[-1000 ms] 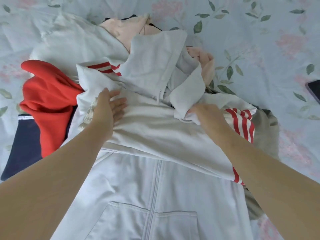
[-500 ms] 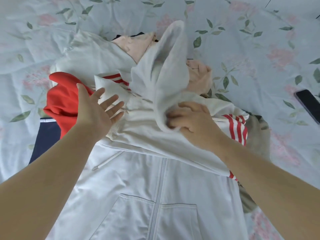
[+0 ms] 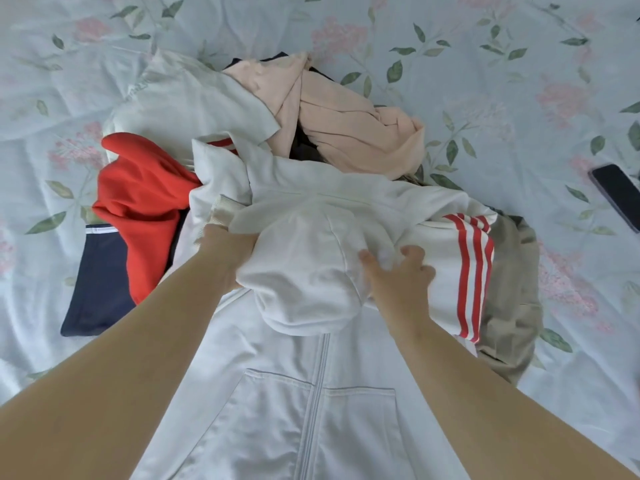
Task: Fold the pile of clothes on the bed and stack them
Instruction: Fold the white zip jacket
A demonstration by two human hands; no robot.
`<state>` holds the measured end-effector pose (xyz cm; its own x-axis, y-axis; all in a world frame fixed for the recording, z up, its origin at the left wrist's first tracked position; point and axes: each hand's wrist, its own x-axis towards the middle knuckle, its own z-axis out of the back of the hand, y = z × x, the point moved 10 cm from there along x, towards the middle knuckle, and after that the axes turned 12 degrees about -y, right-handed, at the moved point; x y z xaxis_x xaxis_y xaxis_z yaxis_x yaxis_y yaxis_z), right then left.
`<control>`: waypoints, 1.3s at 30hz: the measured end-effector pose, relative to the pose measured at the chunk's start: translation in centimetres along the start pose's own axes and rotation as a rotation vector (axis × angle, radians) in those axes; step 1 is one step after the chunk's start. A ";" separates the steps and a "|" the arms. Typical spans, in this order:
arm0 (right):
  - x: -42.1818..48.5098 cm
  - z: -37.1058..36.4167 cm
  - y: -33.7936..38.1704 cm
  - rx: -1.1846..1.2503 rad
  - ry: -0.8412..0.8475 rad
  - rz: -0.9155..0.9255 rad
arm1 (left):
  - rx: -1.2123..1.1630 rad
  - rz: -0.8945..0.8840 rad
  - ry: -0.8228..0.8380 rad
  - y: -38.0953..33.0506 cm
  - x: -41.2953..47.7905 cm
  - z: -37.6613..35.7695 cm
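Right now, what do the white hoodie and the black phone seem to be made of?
The white hoodie: probably thick cotton knit, matt; soft rounded folds, stitched pocket seams. The black phone: likely glass or plastic, glossy; smooth, flat, dark face with a faint sheen.

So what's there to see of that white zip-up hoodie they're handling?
The white hoodie looks like soft, thick cotton. It lies front-up on the floral bed sheet, zip closed, pouch pockets nearest the camera. Its hood is folded down over the chest, above a sleeve with three red stripes laid across. The right hand pinches the hood's fabric; the left hand reaches under its other side, fingers hidden. Its top end rests on other clothes.
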<state>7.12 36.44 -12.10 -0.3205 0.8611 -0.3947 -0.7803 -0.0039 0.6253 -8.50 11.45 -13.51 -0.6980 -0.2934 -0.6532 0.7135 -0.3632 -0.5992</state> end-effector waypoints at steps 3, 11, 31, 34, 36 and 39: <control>-0.9 -1.9 -2.4 0.427 0.150 -0.454 | -0.045 0.169 0.156 1.6 -1.2 -1.0; 3.8 5.1 6.3 1.279 0.203 -0.343 | -0.762 -0.088 0.472 -9.2 -4.3 0.7; -0.6 -0.7 0.6 0.951 0.351 -0.497 | -0.472 0.253 0.501 0.3 -5.9 -3.5; -0.7 0.9 1.2 1.168 0.399 -0.464 | -0.468 0.207 0.517 1.5 -6.1 -3.3; -2.6 -0.2 -3.3 0.834 0.378 -0.565 | -0.287 0.201 0.401 4.8 -5.6 -2.7; -4.8 -1.6 -6.6 0.632 0.448 -0.590 | -0.290 0.145 0.383 7.2 -4.8 -2.7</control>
<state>12.94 31.49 -15.36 -0.2469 0.3635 -0.8983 -0.4909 0.7523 0.4393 0.16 12.62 -15.87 -0.5564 0.0425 -0.8298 0.8272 -0.0661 -0.5580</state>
